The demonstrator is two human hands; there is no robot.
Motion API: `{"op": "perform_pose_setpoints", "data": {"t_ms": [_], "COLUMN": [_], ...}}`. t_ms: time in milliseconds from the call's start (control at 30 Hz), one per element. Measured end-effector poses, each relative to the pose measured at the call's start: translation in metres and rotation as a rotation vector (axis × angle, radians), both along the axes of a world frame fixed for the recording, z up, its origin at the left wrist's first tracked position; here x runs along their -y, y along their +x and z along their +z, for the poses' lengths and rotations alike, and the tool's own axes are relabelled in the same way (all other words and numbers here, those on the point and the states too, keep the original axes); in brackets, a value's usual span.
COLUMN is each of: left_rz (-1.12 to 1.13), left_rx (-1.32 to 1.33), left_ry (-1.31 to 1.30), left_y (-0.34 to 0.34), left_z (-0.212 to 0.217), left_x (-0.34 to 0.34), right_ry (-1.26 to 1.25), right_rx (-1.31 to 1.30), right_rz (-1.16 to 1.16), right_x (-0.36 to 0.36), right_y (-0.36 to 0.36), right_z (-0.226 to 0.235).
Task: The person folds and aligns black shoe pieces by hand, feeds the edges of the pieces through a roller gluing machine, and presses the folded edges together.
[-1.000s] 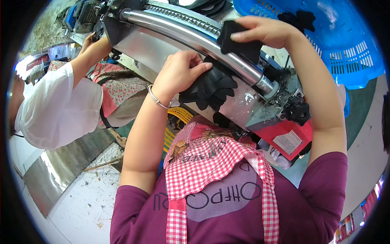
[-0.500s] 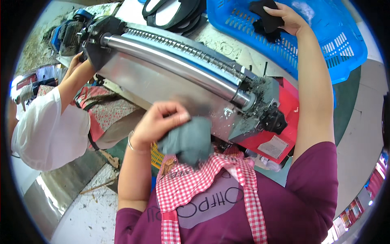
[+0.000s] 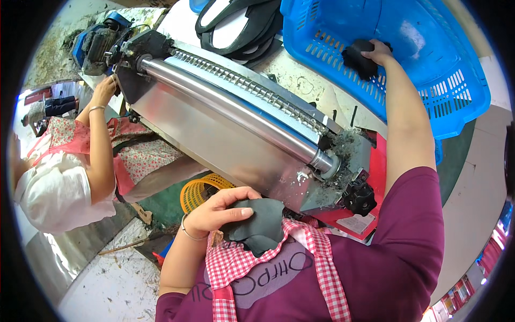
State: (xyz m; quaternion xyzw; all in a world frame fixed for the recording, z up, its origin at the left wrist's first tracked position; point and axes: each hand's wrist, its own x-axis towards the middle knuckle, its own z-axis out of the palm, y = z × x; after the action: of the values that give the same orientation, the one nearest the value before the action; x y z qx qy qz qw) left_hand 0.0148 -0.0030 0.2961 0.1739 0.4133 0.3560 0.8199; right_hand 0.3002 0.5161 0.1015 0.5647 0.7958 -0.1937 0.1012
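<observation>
My left hand [image 3: 214, 216] is closed on a few thin, dark grey leather-like pieces [image 3: 260, 221] in front of my checked apron, with the thumb on top. In the blue basket [image 3: 448, 45] at the far right, my right hand [image 3: 382, 53] grips a small pile of black leather-like pieces [image 3: 360, 59] lying on its floor. Most of the right fingers are hidden by the pile. Between my hands and the far edge stands a machine with a shiny metal roller [image 3: 236, 110], a spiral-ribbed shaft [image 3: 252, 88] behind it, and a flat metal plate [image 3: 214, 129] on my side.
At left, a co-worker's hand [image 3: 105, 91] touches the machine's end beside a dusty motor [image 3: 99, 48]. Black curved cut-outs [image 3: 238, 27] are stacked behind the machine. A black knob [image 3: 359, 198] sits on its red right end [image 3: 351, 220]. A yellow basket [image 3: 196, 190] stands below.
My right hand has gone from holding up black pieces to resting with them on the basket floor. My left hand has lowered with its pieces. The co-worker's arm has shifted.
</observation>
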Motion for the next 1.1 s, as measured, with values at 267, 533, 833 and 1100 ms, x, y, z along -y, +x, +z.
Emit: {"op": "perform_pose_setpoints", "data": {"t_ms": [267, 533, 833, 1100], "left_rz": [0.090, -0.132, -0.017, -0.044], "left_rx": [-0.415, -1.153, -1.127, -1.029], "left_ry": [0.132, 0.277, 0.341, 0.256], "left_y": [-0.007, -0.025, -0.029, -0.035], "left_z": [-0.004, -0.001, -0.025, -0.024], "left_x": [-0.010, -0.041, -0.052, -0.024], "right_ry": [0.378, -0.046, -0.737, -0.574], "right_rx": [0.185, -0.352, -0.453, -0.483], "right_rz": [0.130, 0.668, 0.517, 0.678], "right_x": [0.037, 0.175, 0.247, 0.226], "right_y": [-0.022, -0.138, -0.154, -0.144], "right_z": [0.048, 0.148, 0.164, 0.128]}}
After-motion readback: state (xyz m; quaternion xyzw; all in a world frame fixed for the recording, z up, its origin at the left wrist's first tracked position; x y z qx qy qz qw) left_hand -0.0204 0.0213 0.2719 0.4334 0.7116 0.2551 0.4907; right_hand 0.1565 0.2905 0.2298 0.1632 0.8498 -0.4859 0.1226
